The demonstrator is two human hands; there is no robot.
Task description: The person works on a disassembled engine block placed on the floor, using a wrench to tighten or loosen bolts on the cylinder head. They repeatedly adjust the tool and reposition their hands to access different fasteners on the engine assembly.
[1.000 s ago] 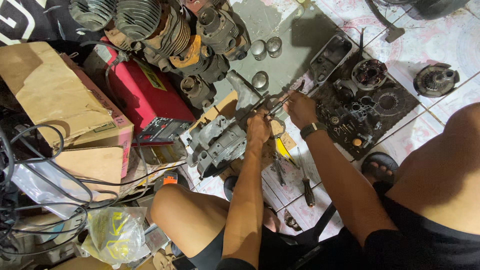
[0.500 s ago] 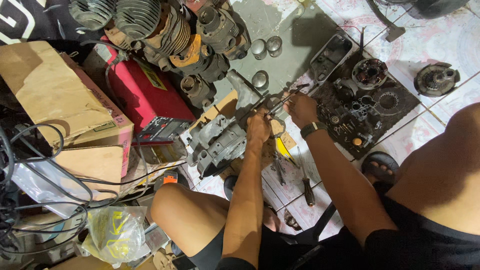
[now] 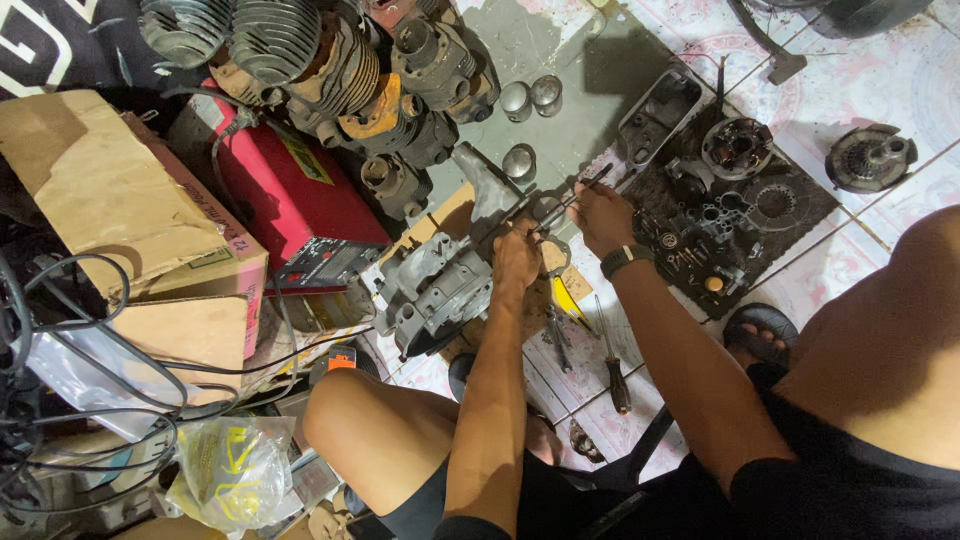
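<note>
A grey metal engine casing (image 3: pixel 440 285) lies on the tiled floor in front of me. My left hand (image 3: pixel 517 258) rests on its right end, fingers curled around the casing edge. My right hand (image 3: pixel 598 215) is closed on a long thin metal tool (image 3: pixel 570 200) that points left into the casing top. A dark watch sits on my right wrist. My bare knees frame the scene at the bottom and the right.
A red machine box (image 3: pixel 290 200) and cardboard boxes (image 3: pixel 110 190) stand at left. Finned cylinders (image 3: pixel 270 40) and pistons (image 3: pixel 530 95) lie behind. A dark mat (image 3: pixel 800 215) with small parts is at right. Screwdrivers (image 3: pixel 612 365) lie near my foot. Cables (image 3: pixel 90 380) tangle at far left.
Both hands stay at the casing. My right hand with the thin tool has shifted slightly, otherwise the scene is the same.
</note>
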